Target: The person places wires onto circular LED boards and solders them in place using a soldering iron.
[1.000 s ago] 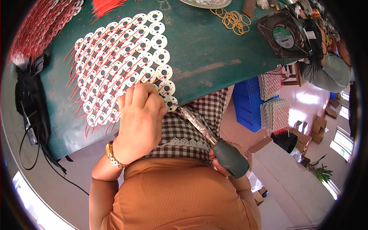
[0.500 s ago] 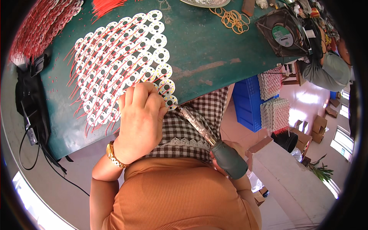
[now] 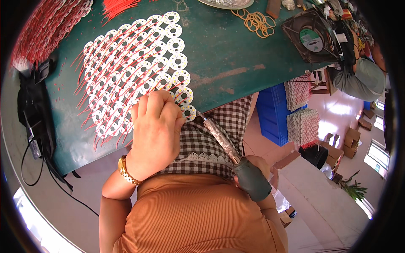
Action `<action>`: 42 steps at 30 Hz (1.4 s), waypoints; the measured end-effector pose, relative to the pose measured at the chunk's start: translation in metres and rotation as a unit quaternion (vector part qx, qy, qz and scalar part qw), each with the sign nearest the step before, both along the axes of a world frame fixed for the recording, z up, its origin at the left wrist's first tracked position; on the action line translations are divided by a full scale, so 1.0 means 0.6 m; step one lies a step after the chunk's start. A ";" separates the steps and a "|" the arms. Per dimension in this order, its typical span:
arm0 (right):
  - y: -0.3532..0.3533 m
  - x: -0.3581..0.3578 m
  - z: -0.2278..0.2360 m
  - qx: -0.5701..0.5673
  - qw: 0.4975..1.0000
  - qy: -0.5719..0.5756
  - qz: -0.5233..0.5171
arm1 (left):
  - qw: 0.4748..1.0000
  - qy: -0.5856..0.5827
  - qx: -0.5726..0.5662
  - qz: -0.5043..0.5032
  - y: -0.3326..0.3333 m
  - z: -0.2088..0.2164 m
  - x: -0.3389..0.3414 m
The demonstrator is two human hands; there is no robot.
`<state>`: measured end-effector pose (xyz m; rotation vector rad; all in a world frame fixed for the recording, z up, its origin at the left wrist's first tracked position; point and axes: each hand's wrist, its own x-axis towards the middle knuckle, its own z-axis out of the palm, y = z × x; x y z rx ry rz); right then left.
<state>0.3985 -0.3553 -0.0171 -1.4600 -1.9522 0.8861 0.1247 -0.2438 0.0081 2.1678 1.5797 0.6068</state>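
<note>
A panel of white ring-shaped circuit boards [image 3: 177, 61] lies on the green table, with thin red wires running slantwise across most of its rows. My left hand [image 3: 155, 126], a gold watch at its wrist, rests on the panel's near edge. Its fingers are pinched together and hide whatever is between them. In my right hand [image 3: 262, 165] is a soldering iron [image 3: 222, 141] with a dark green handle; the handle covers much of that hand. The iron's tip is just right of the nearest corner board [image 3: 188, 113], slightly apart from it.
Loose red wires [image 3: 118, 9] and a stack of wired panels [image 3: 50, 27] lie at the far left. Rubber bands [image 3: 256, 23], a metal dish [image 3: 225, 3] and a black fan [image 3: 311, 37] sit across the table. Blue crates [image 3: 272, 114] stand beyond its right edge, near another person's arm.
The soldering iron's tip has drawn back to the right, off the corner board. My left hand stays nearly where it was, and the panel has barely shifted.
</note>
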 end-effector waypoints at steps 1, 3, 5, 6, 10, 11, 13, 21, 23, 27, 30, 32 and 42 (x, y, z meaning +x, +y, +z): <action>-0.013 0.005 -0.009 0.001 1.000 0.002 0.001 | 1.000 0.002 0.001 0.001 -0.001 0.000 0.000; -0.054 0.021 -0.035 -0.091 0.995 0.025 -0.026 | 1.000 0.001 0.005 0.000 -0.001 0.001 0.001; -0.063 0.024 -0.046 -0.136 0.988 0.058 -0.038 | 1.000 0.001 0.003 0.000 0.000 0.002 0.001; -0.066 0.026 -0.051 -0.181 0.978 0.092 -0.049 | 1.000 0.002 0.001 0.000 0.000 0.002 0.001; -0.091 0.045 -0.084 -0.155 0.986 0.054 -0.034 | 1.000 0.005 -0.001 -0.002 -0.001 0.004 -0.001; -0.090 0.043 -0.084 -0.165 0.985 0.037 -0.043 | 1.000 0.002 0.014 -0.009 -0.002 0.004 -0.003; -0.095 0.042 -0.085 -0.174 0.983 0.019 -0.052 | 0.999 -0.001 0.029 -0.015 -0.005 0.006 -0.009; -0.016 -0.003 -0.012 -0.218 0.973 0.006 -0.074 | 0.994 -0.026 0.070 -0.077 -0.007 0.001 -0.028; -0.013 -0.001 -0.018 -0.203 0.977 0.010 -0.062 | 0.993 -0.002 0.084 -0.087 -0.012 -0.011 -0.031; -0.005 -0.004 -0.017 -0.215 0.974 0.041 -0.051 | 0.985 0.020 0.136 -0.103 -0.018 -0.031 -0.037; 0.003 0.004 -0.020 -0.364 0.928 -0.077 0.012 | 0.980 0.027 0.161 -0.114 -0.017 -0.031 -0.039; -0.024 -0.005 -0.043 -0.255 0.967 -0.010 -0.025 | 0.978 0.025 0.169 -0.119 -0.016 -0.029 -0.041; -0.057 0.015 -0.079 -0.226 0.970 0.089 -0.021 | 0.975 0.054 0.164 -0.138 -0.018 -0.034 -0.044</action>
